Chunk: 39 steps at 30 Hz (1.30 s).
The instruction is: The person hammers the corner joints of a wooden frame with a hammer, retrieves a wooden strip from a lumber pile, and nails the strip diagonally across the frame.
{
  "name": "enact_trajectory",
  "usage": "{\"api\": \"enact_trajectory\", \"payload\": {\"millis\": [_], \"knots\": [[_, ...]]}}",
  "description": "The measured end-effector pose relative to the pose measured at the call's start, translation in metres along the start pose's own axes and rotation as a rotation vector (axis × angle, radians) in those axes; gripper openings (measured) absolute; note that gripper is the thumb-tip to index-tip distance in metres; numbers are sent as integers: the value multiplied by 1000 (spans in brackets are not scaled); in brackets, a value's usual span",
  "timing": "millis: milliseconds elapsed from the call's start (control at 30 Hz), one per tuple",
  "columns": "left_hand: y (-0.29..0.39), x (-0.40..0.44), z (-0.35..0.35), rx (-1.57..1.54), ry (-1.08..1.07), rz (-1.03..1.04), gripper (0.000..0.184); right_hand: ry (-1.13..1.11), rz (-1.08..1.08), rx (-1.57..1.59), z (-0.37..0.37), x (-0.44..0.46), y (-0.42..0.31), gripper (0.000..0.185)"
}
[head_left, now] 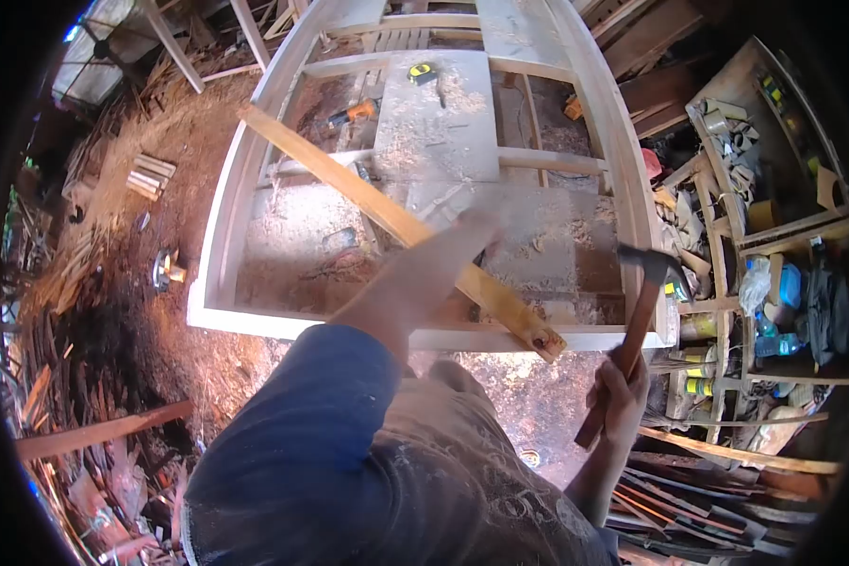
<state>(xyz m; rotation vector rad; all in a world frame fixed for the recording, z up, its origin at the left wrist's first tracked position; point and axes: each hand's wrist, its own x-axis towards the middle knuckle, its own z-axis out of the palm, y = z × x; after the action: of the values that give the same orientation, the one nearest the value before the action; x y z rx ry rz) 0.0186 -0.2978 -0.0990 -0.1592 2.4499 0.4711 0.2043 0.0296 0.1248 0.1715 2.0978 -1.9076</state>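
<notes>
My right hand (621,391) is wrapped around the wooden handle of a claw hammer (641,307), held upright with its dark metal head at the top, beside the front right corner of a large pale wooden frame (424,338). Stretched forward over a long yellowish wooden batten (349,184) is my left arm; my left hand (481,226) is smeared by motion, so its fingers cannot be made out. Lying diagonally, the batten crosses the frame from the left rail to the front rail. Under my left hand are grey boards (547,231) strewn with wood shavings.
Farther back, a yellow and black tape measure (423,73) rests on a board. An orange and black power tool (354,112) lies inside the frame. Cluttered wooden shelves (726,304) stand at the right. Scrap wood (104,481) is piled at the lower left.
</notes>
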Motion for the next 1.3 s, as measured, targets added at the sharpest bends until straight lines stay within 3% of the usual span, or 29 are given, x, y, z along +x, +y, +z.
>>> {"api": "enact_trajectory", "payload": {"millis": [133, 367, 433, 567, 633, 700, 767, 867, 967, 1067, 1167, 1200, 1233, 1267, 1300], "knots": [[-9, 8, 13, 3, -140, 53, 33, 126, 19, 11, -31, -24, 24, 15], [-49, -7, -7, -223, -133, 239, 39, 167, 2, 69, -56, -7, 52, 13], [-71, -13, -14, -296, -54, 377, 35, 146, -23, 53, -49, 3, 43, 13], [-26, -185, -95, -326, 349, 114, 35, 106, -73, 101, -26, 23, 34, 13], [-39, -222, -106, -708, 496, 209, 29, 68, -98, 95, -12, 36, 34, 16], [-58, -236, -107, -1136, 654, 439, 22, 71, -98, 60, 8, 42, 26, 13], [-64, -271, -122, -1486, 710, 430, 19, -11, -124, 68, 21, 56, 29, 13], [-100, -315, -137, -1706, 826, 703, 11, -114, -145, 24, 51, 61, 22, 13], [-136, -368, -154, -1710, 1052, 831, 9, -128, -156, 4, 78, 60, 23, 13], [-168, -414, -169, -1763, 1258, 797, 13, -115, -107, 6, 119, 42, 14, 15], [-201, -444, -170, -1987, 1068, 781, 19, -102, -107, 46, 142, 44, 23, 18], [-220, -439, -163, -1913, 1024, 685, 20, -110, -49, 63, 150, 39, 21, 19], [-236, -432, -153, -1839, 967, 600, 21, -129, -136, 51, 156, 45, 31, 7], [-232, -434, -143, -1672, 972, 396, 24, -159, -75, 116, 180, 22, 11, 7], [-236, -434, -127, -1291, 886, 274, 21, -129, 9, 114, 189, 21, 8, 8]]}}
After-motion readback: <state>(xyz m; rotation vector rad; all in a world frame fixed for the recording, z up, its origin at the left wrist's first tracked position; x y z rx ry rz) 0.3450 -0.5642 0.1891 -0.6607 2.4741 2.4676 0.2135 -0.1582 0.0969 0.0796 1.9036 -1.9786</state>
